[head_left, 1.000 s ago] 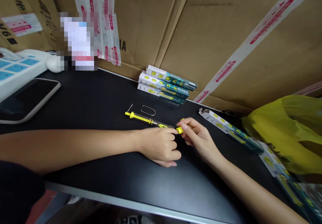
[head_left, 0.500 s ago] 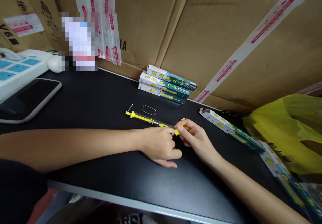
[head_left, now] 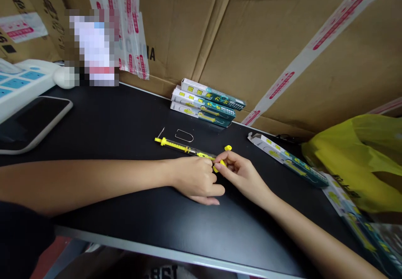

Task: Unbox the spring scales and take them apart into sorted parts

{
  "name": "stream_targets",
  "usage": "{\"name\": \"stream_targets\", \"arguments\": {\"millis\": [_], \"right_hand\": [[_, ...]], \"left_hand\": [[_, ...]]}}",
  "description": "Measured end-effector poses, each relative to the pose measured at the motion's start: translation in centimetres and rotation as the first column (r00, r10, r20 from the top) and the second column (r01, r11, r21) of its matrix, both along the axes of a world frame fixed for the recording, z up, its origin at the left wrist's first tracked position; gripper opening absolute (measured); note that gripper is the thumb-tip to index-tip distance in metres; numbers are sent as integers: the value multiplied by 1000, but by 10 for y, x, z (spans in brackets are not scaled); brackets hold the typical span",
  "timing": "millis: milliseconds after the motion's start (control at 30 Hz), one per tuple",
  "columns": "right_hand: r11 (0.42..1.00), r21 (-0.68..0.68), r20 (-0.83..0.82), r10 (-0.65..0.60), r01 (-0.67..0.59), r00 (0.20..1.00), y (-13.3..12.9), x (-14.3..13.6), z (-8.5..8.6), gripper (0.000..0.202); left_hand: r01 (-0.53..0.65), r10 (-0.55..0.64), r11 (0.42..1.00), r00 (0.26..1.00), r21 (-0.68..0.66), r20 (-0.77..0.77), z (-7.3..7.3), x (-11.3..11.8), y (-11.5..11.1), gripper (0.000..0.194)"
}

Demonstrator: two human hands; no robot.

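A clear tube with a yellow scale (head_left: 177,146) lies on the black table, its hooked end to the left. My left hand (head_left: 197,180) rests over the tube's right end, fingers curled, and what they grip is hidden. Between the thumb and forefinger of my right hand (head_left: 236,168) is a small yellow piece (head_left: 219,166), at the tube's right end. Another small yellow part (head_left: 228,148) lies just beyond my right fingers. A bent metal wire (head_left: 184,136) is behind the tube.
Three printed boxes (head_left: 205,105) are stacked by the cardboard wall. More boxes (head_left: 287,159) and a yellow bag (head_left: 354,157) are on the right. At the left are a phone (head_left: 34,122) and a white power strip (head_left: 28,82).
My right fingers have shifted slightly left and turned the yellow piece. The small yellow part behind them now shows in full. The whole view has moved a little.
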State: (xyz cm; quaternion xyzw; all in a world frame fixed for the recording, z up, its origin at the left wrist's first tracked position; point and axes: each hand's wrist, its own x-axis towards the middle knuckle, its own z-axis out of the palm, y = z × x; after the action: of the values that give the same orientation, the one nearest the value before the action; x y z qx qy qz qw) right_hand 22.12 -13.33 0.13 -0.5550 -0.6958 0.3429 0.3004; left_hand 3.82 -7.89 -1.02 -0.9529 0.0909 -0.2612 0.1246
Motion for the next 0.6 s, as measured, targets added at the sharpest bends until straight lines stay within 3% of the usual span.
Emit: {"name": "stream_targets", "arguments": {"millis": [67,200,267,333,400,467,600], "right_hand": [[999,30,11,-18,18,1000,-1,2,0,20],[980,149,-26,-133,136,991,3,15,3,21],[939,264,12,-233,221,972,8,27,6,19],[883,391,152,-338,258,929,13,39,8,20],[870,448,347,-380,205,857,18,49,8,18],[899,420,492,-341,125,801,21,54,6,14],[927,370,550,-278,69,788,27,55,-3,19]], "left_hand": [[-56,55,998,997,8,50,0,-2,0,29],[-291,294,955,952,-54,87,1,-5,1,18],[-365,370,927,928,-80,46,1,-5,2,19],[-384,386,920,922,-85,9,0,-4,2,19],[-383,383,920,924,-85,-17,0,-4,2,18],[-388,385,917,922,-92,-44,0,-4,2,18],[-414,404,905,908,-95,-109,2,-4,0,15]]}}
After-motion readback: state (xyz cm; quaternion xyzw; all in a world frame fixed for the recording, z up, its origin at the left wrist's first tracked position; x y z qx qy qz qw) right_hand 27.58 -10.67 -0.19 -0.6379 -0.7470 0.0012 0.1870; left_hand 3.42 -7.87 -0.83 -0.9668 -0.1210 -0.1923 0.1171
